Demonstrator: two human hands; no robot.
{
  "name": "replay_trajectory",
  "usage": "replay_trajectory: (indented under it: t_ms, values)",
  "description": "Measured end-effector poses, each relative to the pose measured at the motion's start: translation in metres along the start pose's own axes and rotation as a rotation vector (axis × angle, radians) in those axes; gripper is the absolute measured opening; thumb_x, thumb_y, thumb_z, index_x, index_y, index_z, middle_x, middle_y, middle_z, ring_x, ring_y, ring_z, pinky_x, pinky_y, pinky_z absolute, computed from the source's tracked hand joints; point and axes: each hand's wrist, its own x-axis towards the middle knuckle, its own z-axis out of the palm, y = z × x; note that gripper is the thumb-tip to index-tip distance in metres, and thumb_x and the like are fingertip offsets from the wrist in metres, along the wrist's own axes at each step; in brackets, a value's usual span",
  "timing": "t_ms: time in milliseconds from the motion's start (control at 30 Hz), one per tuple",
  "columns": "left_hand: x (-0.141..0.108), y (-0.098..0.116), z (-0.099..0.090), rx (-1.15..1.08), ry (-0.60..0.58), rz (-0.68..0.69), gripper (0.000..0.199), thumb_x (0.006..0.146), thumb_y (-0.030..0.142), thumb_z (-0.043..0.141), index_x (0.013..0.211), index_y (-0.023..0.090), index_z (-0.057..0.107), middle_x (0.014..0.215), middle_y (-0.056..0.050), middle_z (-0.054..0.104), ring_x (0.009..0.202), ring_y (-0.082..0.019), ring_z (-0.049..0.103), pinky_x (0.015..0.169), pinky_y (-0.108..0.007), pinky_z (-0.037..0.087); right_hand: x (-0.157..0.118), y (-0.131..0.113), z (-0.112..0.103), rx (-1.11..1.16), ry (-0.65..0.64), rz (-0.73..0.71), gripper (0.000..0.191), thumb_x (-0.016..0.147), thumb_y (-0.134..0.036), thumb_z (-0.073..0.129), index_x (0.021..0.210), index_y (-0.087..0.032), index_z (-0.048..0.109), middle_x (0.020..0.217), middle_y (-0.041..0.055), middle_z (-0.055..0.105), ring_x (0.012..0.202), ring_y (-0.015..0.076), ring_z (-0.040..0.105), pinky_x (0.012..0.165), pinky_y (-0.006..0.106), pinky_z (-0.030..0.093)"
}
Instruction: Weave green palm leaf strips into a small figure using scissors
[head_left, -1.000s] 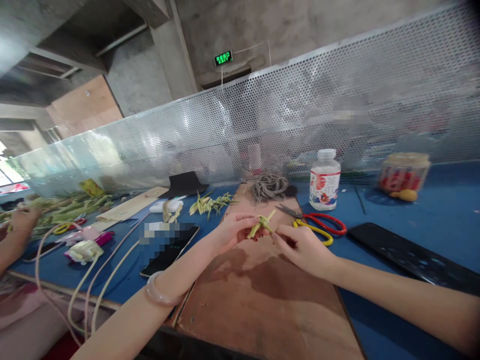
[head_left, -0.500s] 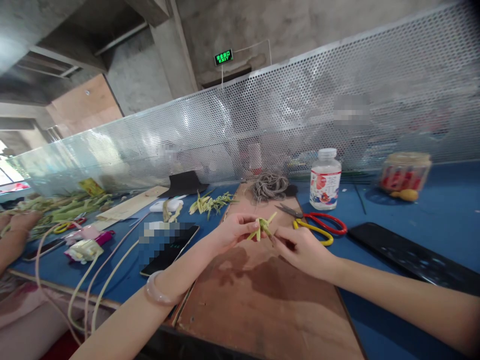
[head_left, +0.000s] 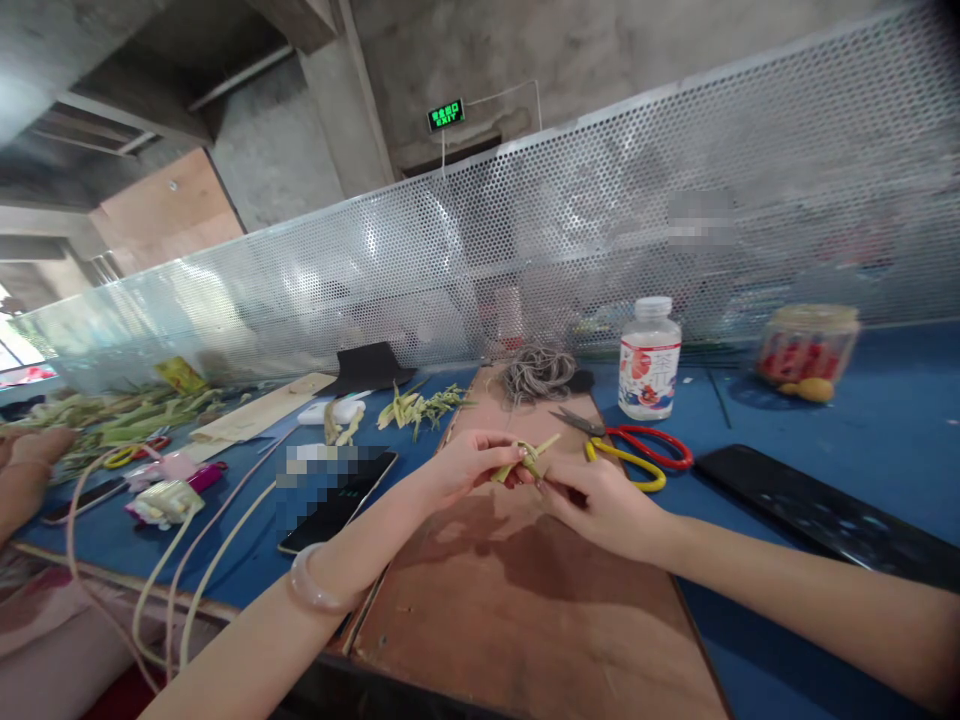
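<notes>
Between my two hands is a small piece of folded green leaf strips [head_left: 529, 460], held above a brown wooden board [head_left: 540, 620]. My left hand [head_left: 476, 466] pinches it from the left with thumb and fingers. From the right, my right hand [head_left: 600, 500] grips its lower right edge between thumb and fingertips. One pale strip end sticks out to the upper right. Scissors [head_left: 645, 455] with red and yellow handles lie just beyond my right hand. A bundle of grey cord [head_left: 538, 374] rests at the far end of the board.
A labelled clear bottle [head_left: 649, 360] stands behind the scissors, with a lidded jar [head_left: 808, 345] farther right. Black phones [head_left: 817, 515] lie right and left. Leaf sprigs [head_left: 424, 405] sit left of the board. Another person's hand [head_left: 34, 455] is at far left, near cables and leaves.
My right fingers have closed in nearer to my left hand, and the leaf piece looks more bunched, with fewer strip ends spread out. The things on the table stay put.
</notes>
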Motion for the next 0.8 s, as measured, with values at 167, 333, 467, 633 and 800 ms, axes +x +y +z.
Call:
replay_trajectory:
  t_ms: [167,333,467,633,800]
  values:
    - [0.000,0.001,0.001,-0.025,0.011,0.020,0.025,0.072,0.032,0.068,0.083,0.010,0.069,0.068,-0.007,0.066,0.059,-0.009,0.054,0.063,-0.025,0.039,0.000,0.001,0.001,-0.026,0.025,0.043,0.022,0.086,-0.021,0.042,0.065,-0.019,0.047,0.052,-0.0045,0.043,0.045,0.0074,0.038,0.046,0.020,0.027]
    - [0.003,-0.005,0.000,-0.041,-0.001,0.075,0.025,0.074,0.032,0.067,0.088,0.011,0.068,0.073,-0.006,0.066,0.062,-0.008,0.054,0.060,-0.022,0.038,0.002,0.002,0.001,-0.089,0.172,0.126,0.008,0.080,-0.018,0.050,0.087,-0.020,0.051,0.068,-0.0009,0.055,0.058,0.0122,0.051,0.055,0.023,0.039]
    - [0.004,-0.009,0.003,-0.068,0.021,0.086,0.027,0.074,0.033,0.068,0.091,0.012,0.065,0.078,-0.007,0.068,0.066,-0.010,0.058,0.064,-0.023,0.041,0.004,0.006,0.001,-0.151,0.194,0.046,0.019,0.078,-0.024,0.057,0.095,-0.020,0.050,0.089,0.0058,0.057,0.083,0.0193,0.056,0.071,0.031,0.045]
    - [0.001,-0.010,0.007,-0.043,0.035,0.056,0.034,0.073,0.036,0.069,0.095,0.012,0.061,0.088,-0.011,0.069,0.081,-0.015,0.063,0.076,-0.029,0.045,0.003,0.005,0.000,-0.169,0.124,0.025,0.011,0.082,-0.028,0.053,0.089,-0.020,0.050,0.083,0.0048,0.056,0.079,0.0188,0.055,0.068,0.031,0.044]
    - [0.000,-0.008,0.007,0.048,0.080,0.042,0.037,0.070,0.038,0.071,0.095,0.012,0.062,0.092,-0.012,0.069,0.081,-0.015,0.063,0.077,-0.029,0.045,0.002,0.003,-0.002,-0.192,0.176,0.074,0.014,0.082,-0.033,0.053,0.085,-0.020,0.049,0.080,0.0043,0.056,0.074,0.0179,0.055,0.064,0.029,0.043]
